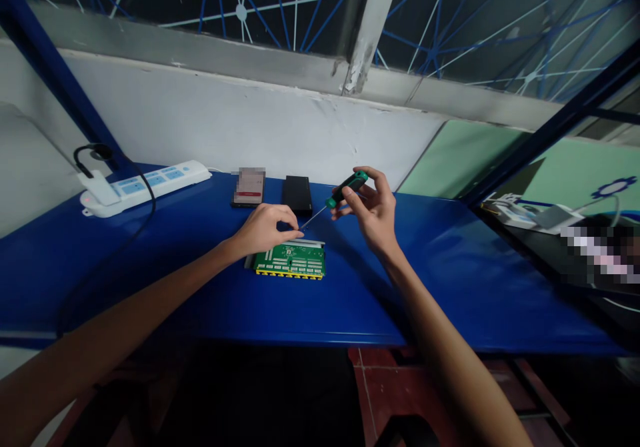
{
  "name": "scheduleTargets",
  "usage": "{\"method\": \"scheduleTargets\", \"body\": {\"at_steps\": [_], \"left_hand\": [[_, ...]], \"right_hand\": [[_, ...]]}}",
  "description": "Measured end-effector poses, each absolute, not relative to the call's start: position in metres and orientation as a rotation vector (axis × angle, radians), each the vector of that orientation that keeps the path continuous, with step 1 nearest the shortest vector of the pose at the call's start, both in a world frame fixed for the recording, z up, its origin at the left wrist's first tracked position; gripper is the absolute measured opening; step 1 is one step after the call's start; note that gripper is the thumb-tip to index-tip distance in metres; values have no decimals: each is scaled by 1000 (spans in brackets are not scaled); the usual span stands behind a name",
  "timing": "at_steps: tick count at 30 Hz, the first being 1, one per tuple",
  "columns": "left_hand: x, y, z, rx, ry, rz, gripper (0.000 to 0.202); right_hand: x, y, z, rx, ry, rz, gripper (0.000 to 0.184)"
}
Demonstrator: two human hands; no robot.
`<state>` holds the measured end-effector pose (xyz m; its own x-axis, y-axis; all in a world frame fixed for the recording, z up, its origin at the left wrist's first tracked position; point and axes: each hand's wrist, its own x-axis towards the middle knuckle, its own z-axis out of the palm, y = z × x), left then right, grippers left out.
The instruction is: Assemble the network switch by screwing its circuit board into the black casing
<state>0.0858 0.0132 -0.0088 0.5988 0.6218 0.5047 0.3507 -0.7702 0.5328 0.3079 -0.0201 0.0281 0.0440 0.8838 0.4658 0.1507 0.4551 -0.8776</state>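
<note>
My right hand [373, 210] grips a screwdriver [347, 189] by its green and black handle, the thin shaft slanting down to the left. At the shaft's tip, the fingers of my left hand [267, 227] are pinched together; whatever they hold is too small to make out. Just below both hands lies a green circuit board [290, 258] with a row of yellow connectors along its near side and a pale metal strip at its far side. Part of its far left is covered by my left hand.
Behind my hands lie a black box [297, 195] and a phone-like device [249, 188] with a blurred screen. A white power strip [165, 179] with a plugged-in black cable [153, 200] sits at the left of the blue table [450, 267]. Blue frame posts rise at both sides.
</note>
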Motion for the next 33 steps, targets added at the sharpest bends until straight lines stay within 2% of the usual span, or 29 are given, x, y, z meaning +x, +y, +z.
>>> {"method": "scheduleTargets", "body": {"at_steps": [12, 22, 33], "left_hand": [[87, 9, -4, 2449, 743, 923, 29], [89, 0, -3, 2592, 554, 542, 64], [89, 1, -7, 2651, 573, 491, 70]], "right_hand": [[315, -17, 28, -999, -1362, 570, 55], [309, -33, 29, -1043, -1361, 287, 52], [296, -39, 16, -1060, -1541, 131, 50]]}}
